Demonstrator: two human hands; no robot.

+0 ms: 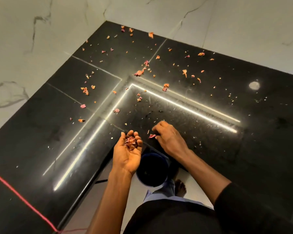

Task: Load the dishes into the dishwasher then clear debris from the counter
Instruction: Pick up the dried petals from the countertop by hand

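Note:
Dried pink and orange petal debris [139, 72] lies scattered over the black polished corner counter [210, 125]. My left hand [128, 152] is cupped palm up just off the counter's inner corner and holds a small heap of gathered petals [131, 142]. My right hand [167, 135] rests on the counter close by, its fingertips pinched on a single pink petal [152, 136]. No dishes or dishwasher appear in view.
A dark round bin [151, 169] stands on the floor below both hands, beside my bare foot [180, 187]. White marble walls [32, 31] close the corner behind the counter. A red cord [22, 198] crosses the counter at lower left.

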